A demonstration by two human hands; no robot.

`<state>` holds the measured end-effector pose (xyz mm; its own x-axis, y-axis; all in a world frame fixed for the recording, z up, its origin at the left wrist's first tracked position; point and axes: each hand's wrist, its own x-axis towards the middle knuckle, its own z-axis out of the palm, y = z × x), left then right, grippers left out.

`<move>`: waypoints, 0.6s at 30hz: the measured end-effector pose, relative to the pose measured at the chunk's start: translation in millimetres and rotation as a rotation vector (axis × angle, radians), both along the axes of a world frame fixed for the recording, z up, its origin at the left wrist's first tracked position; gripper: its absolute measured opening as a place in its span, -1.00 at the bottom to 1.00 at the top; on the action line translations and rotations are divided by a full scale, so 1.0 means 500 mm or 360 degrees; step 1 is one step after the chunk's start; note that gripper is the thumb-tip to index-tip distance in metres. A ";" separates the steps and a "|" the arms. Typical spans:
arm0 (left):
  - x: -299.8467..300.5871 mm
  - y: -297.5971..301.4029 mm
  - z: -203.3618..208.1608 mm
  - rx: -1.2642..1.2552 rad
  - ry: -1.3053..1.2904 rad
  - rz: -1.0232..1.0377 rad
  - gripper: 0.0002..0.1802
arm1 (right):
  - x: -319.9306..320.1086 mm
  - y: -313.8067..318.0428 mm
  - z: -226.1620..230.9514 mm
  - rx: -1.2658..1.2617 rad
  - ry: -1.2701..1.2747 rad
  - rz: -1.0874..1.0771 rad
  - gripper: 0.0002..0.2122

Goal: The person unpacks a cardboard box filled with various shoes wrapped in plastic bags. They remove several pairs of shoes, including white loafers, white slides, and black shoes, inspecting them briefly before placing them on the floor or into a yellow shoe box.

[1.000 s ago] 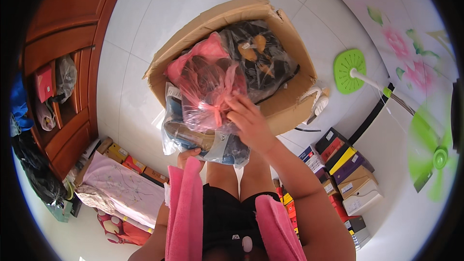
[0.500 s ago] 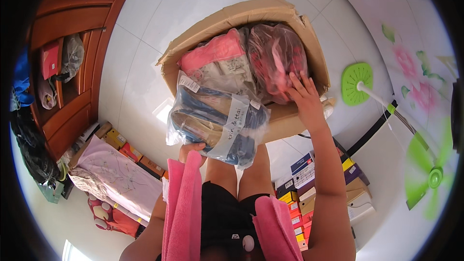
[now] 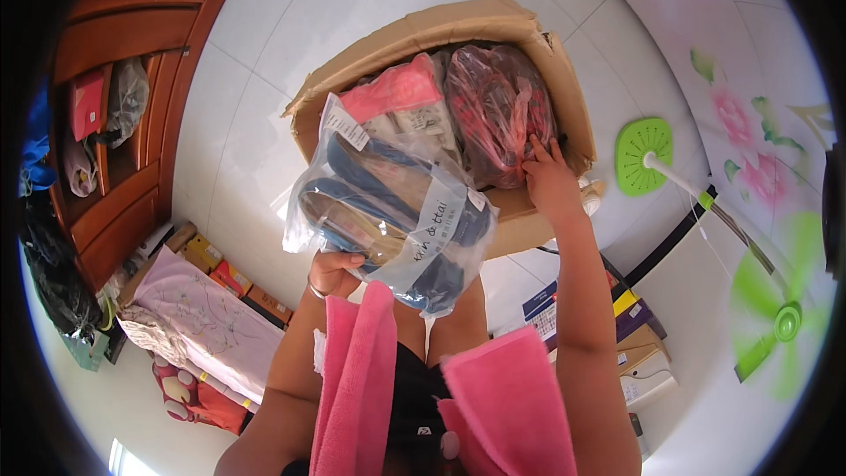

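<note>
My left hand (image 3: 333,271) grips the lower edge of a clear plastic bag of blue and brown folded clothes (image 3: 388,211), held up in front of me over the near side of the box. My right hand (image 3: 548,178) presses on a clear bag of dark red clothes (image 3: 498,115) that lies inside the open cardboard box (image 3: 423,31) at its right side. Beside it in the box lie a pink packed garment (image 3: 397,88) and a pale one.
A green standing fan (image 3: 775,322) with a round base (image 3: 643,143) stands right of the box. Stacked small boxes (image 3: 630,335) lie by my right arm. At left are a wooden cabinet (image 3: 123,115), a row of small boxes and a patterned cloth (image 3: 203,317).
My right hand has pushed the dark red bag from the box's middle down into its right side. The blue bag in my left hand has come up higher over the box.
</note>
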<state>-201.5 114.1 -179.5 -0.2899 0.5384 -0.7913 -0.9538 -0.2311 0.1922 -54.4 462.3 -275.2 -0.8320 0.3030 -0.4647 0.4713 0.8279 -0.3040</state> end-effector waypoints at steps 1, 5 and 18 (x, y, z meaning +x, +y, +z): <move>-0.003 0.005 -0.004 0.0023 0.0047 -0.0009 -0.27 | 0.000 0.005 0.001 -0.0026 0.0016 -0.0004 -0.88; -0.012 0.028 -0.051 0.0174 0.0067 0.0005 -0.26 | -0.005 0.006 0.018 -0.0093 0.0031 -0.0020 -0.84; -0.043 0.201 -0.107 0.0697 0.0038 -0.0006 -0.20 | -0.008 -0.052 0.126 -0.1854 0.0762 -0.1834 -0.71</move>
